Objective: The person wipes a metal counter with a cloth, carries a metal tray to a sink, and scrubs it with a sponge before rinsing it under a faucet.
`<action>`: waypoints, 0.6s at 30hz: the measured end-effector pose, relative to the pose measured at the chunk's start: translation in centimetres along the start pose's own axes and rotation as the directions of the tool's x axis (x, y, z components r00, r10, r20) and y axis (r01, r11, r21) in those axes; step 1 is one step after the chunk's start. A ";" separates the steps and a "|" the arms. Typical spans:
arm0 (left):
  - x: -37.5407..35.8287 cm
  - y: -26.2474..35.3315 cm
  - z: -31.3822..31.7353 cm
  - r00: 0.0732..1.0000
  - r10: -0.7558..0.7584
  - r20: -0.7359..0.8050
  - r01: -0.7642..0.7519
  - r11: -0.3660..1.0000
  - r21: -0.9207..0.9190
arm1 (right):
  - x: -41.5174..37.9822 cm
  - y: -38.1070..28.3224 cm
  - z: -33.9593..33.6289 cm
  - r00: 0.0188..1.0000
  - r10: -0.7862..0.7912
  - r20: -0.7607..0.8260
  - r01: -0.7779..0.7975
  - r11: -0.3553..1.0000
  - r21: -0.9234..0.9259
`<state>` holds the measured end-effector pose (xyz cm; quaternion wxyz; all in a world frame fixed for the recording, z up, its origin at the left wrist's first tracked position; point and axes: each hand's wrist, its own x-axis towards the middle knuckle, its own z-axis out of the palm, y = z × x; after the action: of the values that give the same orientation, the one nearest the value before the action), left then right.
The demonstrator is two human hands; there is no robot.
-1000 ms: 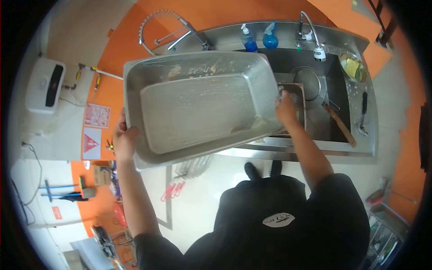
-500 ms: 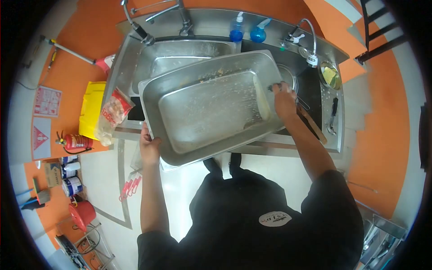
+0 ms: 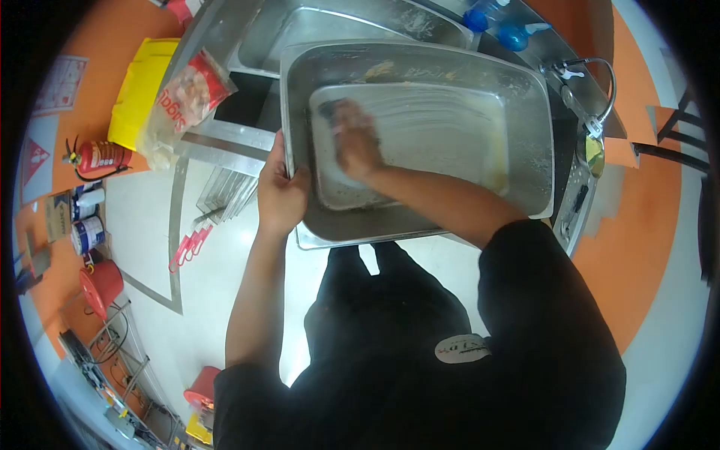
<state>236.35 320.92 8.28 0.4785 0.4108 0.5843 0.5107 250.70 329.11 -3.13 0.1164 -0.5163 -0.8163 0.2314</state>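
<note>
A deep rectangular metal pan [image 3: 442, 131] is tilted over the sink's front edge, wet and streaked inside, with brownish residue on its far wall. My left hand [image 3: 283, 191] grips the pan's left rim, thumb on the near side. Inside the pan, toward its left end, my right hand [image 3: 356, 142] is blurred by motion and presses a dark scrubber [image 3: 330, 111] to the bottom. The scrubber's shape is mostly hidden by the fingers.
Behind the pan lies a sink basin [image 3: 322, 22]. Blue bottles [image 3: 514, 36] and a small faucet [image 3: 611, 82] stand at the back right. A plastic bag [image 3: 191, 97] and a yellow container [image 3: 142, 90] are left. Metal racks [image 3: 225, 193] stand below.
My right hand has moved from the pan's right rim to the left part of its inside. The pan has turned and shifted right in view, and streaks now cross its bottom.
</note>
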 end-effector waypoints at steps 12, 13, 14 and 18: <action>0.5 0.3 0.8 0.997 -0.039 -0.071 0.038 0.999 -0.009 | -3.3 8.6 -5.3 0.665 -0.704 0.250 0.729 0.685 -0.010; 0.3 0.1 0.5 0.996 -0.029 -0.081 0.035 0.996 0.079 | -2.7 7.5 -4.2 0.822 -0.549 0.150 0.547 0.835 0.063; 0.2 -0.1 0.3 0.996 -0.013 -0.085 0.027 0.985 0.170 | -1.6 5.2 -2.7 0.935 -0.349 0.064 0.336 0.929 0.154; 0.4 -0.7 -0.1 0.993 -0.066 -0.102 0.087 0.971 0.222 | 4.3 -5.6 -3.1 0.886 0.449 0.114 -0.299 0.367 0.881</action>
<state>236.23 321.16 7.57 0.4199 0.4151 0.6759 0.4410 245.73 331.72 2.13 0.3684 -0.5675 -0.4273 0.5997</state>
